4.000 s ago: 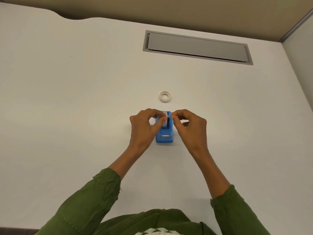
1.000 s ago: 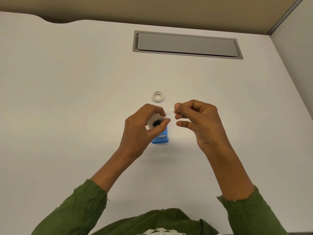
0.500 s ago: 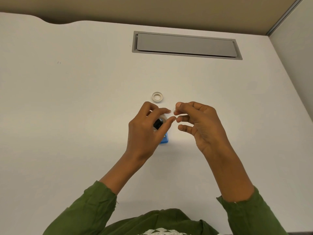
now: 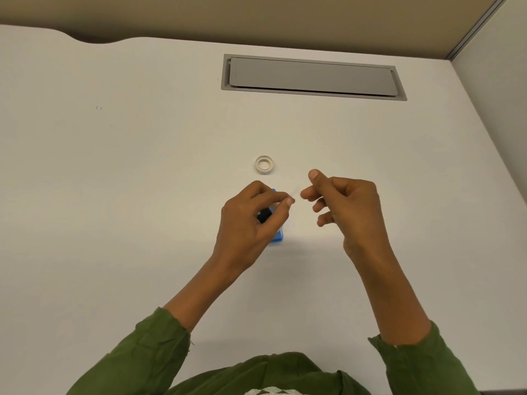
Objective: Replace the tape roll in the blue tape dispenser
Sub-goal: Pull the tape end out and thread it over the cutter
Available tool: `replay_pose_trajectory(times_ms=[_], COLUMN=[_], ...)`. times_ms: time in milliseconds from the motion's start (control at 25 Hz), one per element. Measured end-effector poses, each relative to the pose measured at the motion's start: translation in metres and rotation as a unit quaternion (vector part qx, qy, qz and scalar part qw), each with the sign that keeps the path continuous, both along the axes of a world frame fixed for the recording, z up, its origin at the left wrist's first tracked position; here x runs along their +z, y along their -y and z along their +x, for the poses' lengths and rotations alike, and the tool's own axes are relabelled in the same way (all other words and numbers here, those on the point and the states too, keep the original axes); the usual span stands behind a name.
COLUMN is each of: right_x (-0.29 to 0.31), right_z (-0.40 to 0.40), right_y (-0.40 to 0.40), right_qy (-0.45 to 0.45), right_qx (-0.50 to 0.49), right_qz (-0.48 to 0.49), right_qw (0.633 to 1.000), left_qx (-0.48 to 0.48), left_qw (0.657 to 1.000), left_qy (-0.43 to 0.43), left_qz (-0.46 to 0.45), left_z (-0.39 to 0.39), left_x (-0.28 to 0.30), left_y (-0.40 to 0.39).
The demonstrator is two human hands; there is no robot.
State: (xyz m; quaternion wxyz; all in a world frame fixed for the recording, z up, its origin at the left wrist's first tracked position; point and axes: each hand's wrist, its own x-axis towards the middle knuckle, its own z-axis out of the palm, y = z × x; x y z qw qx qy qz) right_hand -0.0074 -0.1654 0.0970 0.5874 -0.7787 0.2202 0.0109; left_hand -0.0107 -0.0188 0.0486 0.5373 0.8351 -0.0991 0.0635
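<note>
The blue tape dispenser (image 4: 278,236) stands on the white desk, mostly hidden under my left hand (image 4: 248,223). That hand is closed around a small tape roll with a black hub (image 4: 264,216), held just above the dispenser, and its thumb and forefinger meet at the tips. My right hand (image 4: 349,212) hovers just to the right, thumb raised and fingers curled. Its forefinger tip touches a faint clear tape strip (image 4: 297,194) that runs between the two hands. A second, whitish tape roll (image 4: 264,164) lies flat on the desk just beyond the hands.
A grey cable hatch (image 4: 312,76) is set into the white desk (image 4: 114,195) at the back. A partition wall rises along the right edge. Green sleeves cover both forearms at the bottom of the view.
Four seconds ago both hands pinched the roll in the dispenser. Since then my left hand has lifted the roll out, and in the last half second my right hand drew slightly right.
</note>
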Motion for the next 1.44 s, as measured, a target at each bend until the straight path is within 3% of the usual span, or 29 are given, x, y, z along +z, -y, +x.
replay_pose_trajectory(times_ms=[80,200,320,640,960,1080,1240,1320,1440], right_x=[-0.001,0.005,0.008,0.011,0.026,0.028,0.027,0.024,0.017], right_z=[0.001,0.0,0.002,0.005,0.013,0.018,0.026,0.031,0.037], right_y=[0.009,0.019,0.021,0.025,0.022,0.018,0.01,0.006,0.004], right_qy=[0.023,0.01,-0.026,-0.05,0.009,0.027,0.042,0.04,0.028], right_qx=[0.011,0.15,0.235,0.246,0.224,0.231,0.251,0.262,0.269], right_qz=[-0.057,0.017,0.051,0.097,-0.011,-0.058,-0.073,-0.093,-0.141], right_qw=[0.998,0.988,0.97,0.963,0.974,0.971,0.964,0.96,0.952], left_qx=[-0.008,-0.047,-0.102,-0.147,-0.174,-0.168,-0.134,-0.121,-0.079], left_qw=[0.994,0.975,0.968,0.951,0.894,0.929,0.976,0.988,0.994], left_qy=[-0.082,-0.166,-0.183,-0.212,-0.299,-0.267,-0.155,-0.094,-0.065], left_qz=[-0.067,-0.139,-0.135,-0.172,-0.286,-0.192,-0.075,-0.003,0.035], left_z=[-0.001,0.0,-0.002,-0.006,0.006,0.016,0.027,0.03,0.03], left_x=[0.003,0.007,0.009,0.01,0.0,-0.002,-0.001,-0.007,-0.02], left_y=[-0.001,-0.005,-0.006,-0.007,-0.016,-0.022,-0.021,-0.021,-0.02])
